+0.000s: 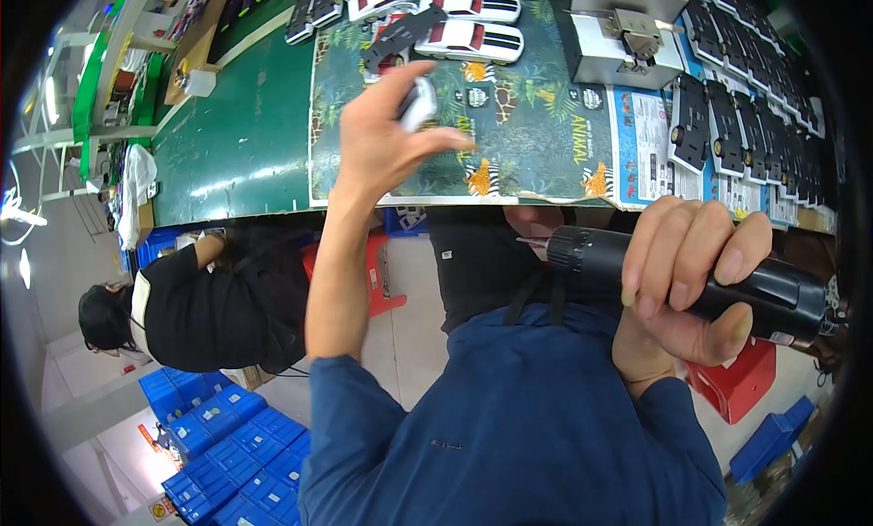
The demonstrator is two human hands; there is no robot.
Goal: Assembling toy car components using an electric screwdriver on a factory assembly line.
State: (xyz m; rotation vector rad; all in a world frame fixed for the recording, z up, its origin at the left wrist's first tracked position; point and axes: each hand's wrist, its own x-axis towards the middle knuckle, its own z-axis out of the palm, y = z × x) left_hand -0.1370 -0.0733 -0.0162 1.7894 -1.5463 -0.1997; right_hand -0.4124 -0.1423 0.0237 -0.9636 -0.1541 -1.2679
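Observation:
My left hand [380,135] is over the table mat, its thumb and index finger spread wide apart. A white and dark piece [420,106], perhaps part of a toy car, shows in the gap between them. The other fingers and the rest of that piece are hidden behind the hand. In front of my body, my right hand [696,271] is wrapped round a black electric screwdriver [596,251]; its bit points left. Beyond my left hand, a black car base [400,40] lies tilted beside white toy cars [468,40] with black stripes.
A metal fixture [627,44] stands at the table's far right. Rows of black car bases [737,126] lie beside it. The green table [236,162] stretches left of the printed mat [536,162]. A person in black [227,299] sits at left, near stacked blue bins [236,453].

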